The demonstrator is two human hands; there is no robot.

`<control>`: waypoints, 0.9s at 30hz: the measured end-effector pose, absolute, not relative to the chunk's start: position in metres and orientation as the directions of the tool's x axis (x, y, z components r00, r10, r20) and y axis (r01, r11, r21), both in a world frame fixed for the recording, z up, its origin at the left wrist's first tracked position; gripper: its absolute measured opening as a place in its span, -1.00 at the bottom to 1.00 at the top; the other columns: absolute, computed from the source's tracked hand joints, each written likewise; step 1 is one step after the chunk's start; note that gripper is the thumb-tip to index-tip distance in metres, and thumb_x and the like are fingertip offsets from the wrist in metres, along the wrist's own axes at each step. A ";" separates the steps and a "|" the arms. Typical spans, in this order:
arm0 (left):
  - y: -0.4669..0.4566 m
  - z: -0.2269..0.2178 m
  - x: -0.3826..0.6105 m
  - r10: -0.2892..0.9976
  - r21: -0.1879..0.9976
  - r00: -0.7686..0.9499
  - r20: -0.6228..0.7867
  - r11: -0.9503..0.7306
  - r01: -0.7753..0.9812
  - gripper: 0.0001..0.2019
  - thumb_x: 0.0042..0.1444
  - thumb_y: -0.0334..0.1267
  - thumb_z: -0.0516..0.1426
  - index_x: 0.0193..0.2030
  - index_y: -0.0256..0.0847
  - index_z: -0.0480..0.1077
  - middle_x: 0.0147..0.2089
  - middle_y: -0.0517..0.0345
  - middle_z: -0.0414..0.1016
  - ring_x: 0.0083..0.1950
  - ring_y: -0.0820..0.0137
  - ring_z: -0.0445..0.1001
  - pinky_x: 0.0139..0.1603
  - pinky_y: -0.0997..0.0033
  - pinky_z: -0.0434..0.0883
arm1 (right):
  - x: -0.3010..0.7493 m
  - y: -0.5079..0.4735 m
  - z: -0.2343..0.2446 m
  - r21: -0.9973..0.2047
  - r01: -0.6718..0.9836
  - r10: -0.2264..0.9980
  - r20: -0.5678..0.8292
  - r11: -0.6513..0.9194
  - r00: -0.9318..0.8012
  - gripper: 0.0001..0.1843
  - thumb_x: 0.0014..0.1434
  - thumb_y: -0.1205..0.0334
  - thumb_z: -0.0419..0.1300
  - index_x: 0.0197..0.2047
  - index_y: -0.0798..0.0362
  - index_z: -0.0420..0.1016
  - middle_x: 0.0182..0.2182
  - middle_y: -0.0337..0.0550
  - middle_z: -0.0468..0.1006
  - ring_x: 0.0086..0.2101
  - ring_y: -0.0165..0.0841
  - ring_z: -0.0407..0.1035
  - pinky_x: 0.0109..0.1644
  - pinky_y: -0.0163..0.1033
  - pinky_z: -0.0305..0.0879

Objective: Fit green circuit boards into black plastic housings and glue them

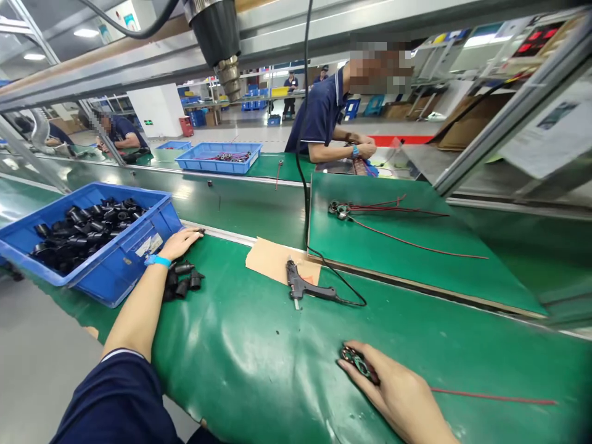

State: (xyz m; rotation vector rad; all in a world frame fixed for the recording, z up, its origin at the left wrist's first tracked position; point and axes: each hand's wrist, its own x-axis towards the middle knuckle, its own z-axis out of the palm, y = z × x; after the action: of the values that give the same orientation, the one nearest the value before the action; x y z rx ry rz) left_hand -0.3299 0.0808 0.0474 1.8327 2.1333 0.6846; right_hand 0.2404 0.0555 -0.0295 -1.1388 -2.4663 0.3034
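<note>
My left hand (pixel 182 242) reaches to the rail at the bench's far edge, beside the blue bin. Its fingers are stretched out, with a small dark piece (pixel 201 231) at their tips. Several black plastic sockets (pixel 182 285) lie near its wrist. In my right hand (pixel 400 385), low over the green bench, is a round motor stator (pixel 355 357) with copper windings and a green board. Fingers and thumb close around its sides. A red wire (pixel 494 396) trails to the right from behind this hand.
A blue bin (pixel 115 262) holds many black sockets. A black glue gun (pixel 308 285) rests by cardboard (pixel 263 262), its cord running upward. Wired stators (pixel 340 209) lie on a raised green board (pixel 416 240). A co-worker (pixel 319 117) works opposite. A black tool (pixel 215 37) hangs overhead.
</note>
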 end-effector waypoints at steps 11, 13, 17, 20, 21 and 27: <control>0.058 0.087 -0.233 0.978 0.542 0.211 -0.001 -0.176 0.821 -0.45 0.28 0.18 0.04 0.16 -0.18 0.47 0.19 -0.02 0.52 0.20 0.16 0.44 0.28 0.18 0.32 | 0.237 0.054 -0.018 -0.409 0.668 0.778 0.232 0.622 -0.583 -0.67 0.33 -0.05 0.13 0.00 -0.05 0.51 -0.19 -0.17 0.68 -0.33 -0.30 0.59 -0.20 -0.23 0.50; 0.034 0.099 -0.218 0.974 0.480 0.226 -0.009 -0.194 0.855 -0.46 0.15 0.15 0.22 0.16 -0.12 0.47 0.15 -0.01 0.52 0.19 0.09 0.41 0.26 0.12 0.28 | 0.239 0.054 -0.014 -0.467 0.667 0.801 0.175 0.580 -0.573 -0.60 0.30 -0.07 0.16 0.09 -0.04 0.48 -0.23 -0.14 0.65 -0.34 -0.29 0.56 -0.21 -0.20 0.49; -0.006 0.099 -0.196 0.960 0.060 0.257 -0.111 -0.252 0.966 -0.61 0.17 -0.13 0.25 0.16 -0.02 0.46 0.03 0.01 0.51 0.07 0.07 0.43 0.07 0.12 0.31 | 0.246 0.051 0.005 -0.651 0.600 0.811 0.041 0.465 -0.583 -0.48 0.25 0.07 0.23 0.25 -0.05 0.36 -0.26 -0.17 0.54 -0.37 -0.34 0.44 -0.25 -0.22 0.45; -0.012 0.085 -0.189 0.954 -0.119 0.256 -0.158 -0.275 0.954 -0.57 0.18 -0.45 0.08 0.16 -0.09 0.47 -0.03 -0.03 0.49 -0.07 0.14 0.49 -0.04 0.17 0.37 | 0.249 0.050 0.017 -0.738 0.533 0.807 0.028 0.415 -0.590 -0.54 0.27 0.21 0.18 0.24 -0.01 0.39 -0.22 -0.12 0.52 -0.34 -0.36 0.40 -0.22 -0.23 0.42; -0.009 0.080 -0.188 0.952 -0.131 0.258 -0.166 -0.281 0.951 -0.54 0.17 -0.51 0.02 0.15 -0.14 0.48 -0.05 -0.05 0.47 -0.12 0.17 0.51 -0.07 0.18 0.40 | 0.250 0.050 0.019 -0.744 0.530 0.810 0.027 0.408 -0.586 -0.57 0.28 0.23 0.16 0.22 0.00 0.42 -0.23 -0.12 0.51 -0.35 -0.36 0.39 -0.21 -0.23 0.40; 0.011 0.066 -0.184 0.950 -0.153 0.286 -0.126 -0.304 0.940 -0.41 0.19 -0.58 -0.22 0.17 -0.29 0.48 -0.05 -0.14 0.39 -0.36 0.24 0.51 -0.24 0.15 0.46 | 0.246 0.051 0.017 -0.753 0.532 0.830 0.033 0.387 -0.557 -0.64 0.32 0.18 0.17 0.14 0.01 0.54 -0.27 -0.11 0.50 -0.34 -0.36 0.38 -0.17 -0.22 0.34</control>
State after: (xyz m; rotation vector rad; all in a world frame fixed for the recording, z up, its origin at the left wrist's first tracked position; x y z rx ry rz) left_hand -0.1840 0.0109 0.0661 2.5584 1.8812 -0.3083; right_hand 0.2464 0.0508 0.0172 -1.1753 -2.2440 0.9969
